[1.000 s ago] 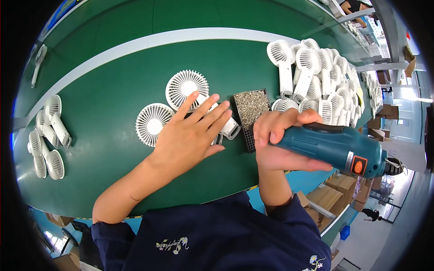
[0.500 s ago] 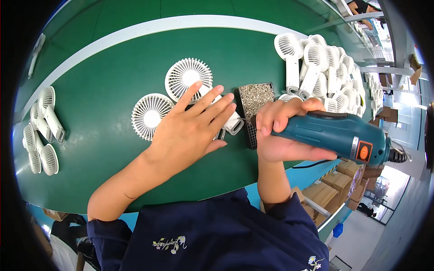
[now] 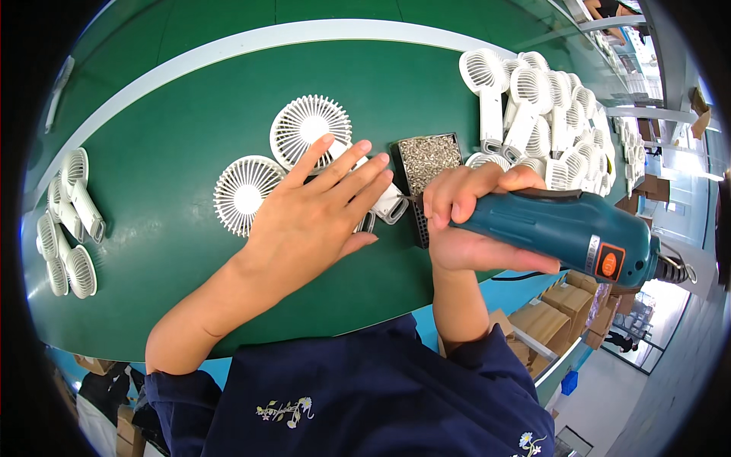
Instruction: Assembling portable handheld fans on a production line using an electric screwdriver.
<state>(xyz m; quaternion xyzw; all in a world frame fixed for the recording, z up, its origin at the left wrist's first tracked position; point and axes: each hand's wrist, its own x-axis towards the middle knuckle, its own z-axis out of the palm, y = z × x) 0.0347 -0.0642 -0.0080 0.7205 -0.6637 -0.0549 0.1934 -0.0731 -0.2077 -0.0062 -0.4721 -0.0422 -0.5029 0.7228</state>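
Two white handheld fans lie side by side on the green table, the upper fan (image 3: 311,126) and the lower fan (image 3: 245,196). Over their handles rests my left hand (image 3: 308,209), flat with its fingers spread, hiding much of both. My right hand (image 3: 463,217) is wrapped around a teal electric screwdriver (image 3: 548,228), held nearly level. Its thin bit points left toward the end of the upper fan's handle; whether it touches cannot be made out. Just beyond my right hand is a black tray (image 3: 417,221) full of small screws (image 3: 430,161).
Many white fans (image 3: 531,90) are piled at the far right of the table, and several more (image 3: 78,266) lie at the left edge. A white rail (image 3: 304,32) curves along the back. Cardboard boxes (image 3: 542,324) stand below on the right.
The whole scene has shifted slightly in the picture, the fans a little to the left. Both hands keep nearly the same pose, and the right still holds the electric screwdriver.
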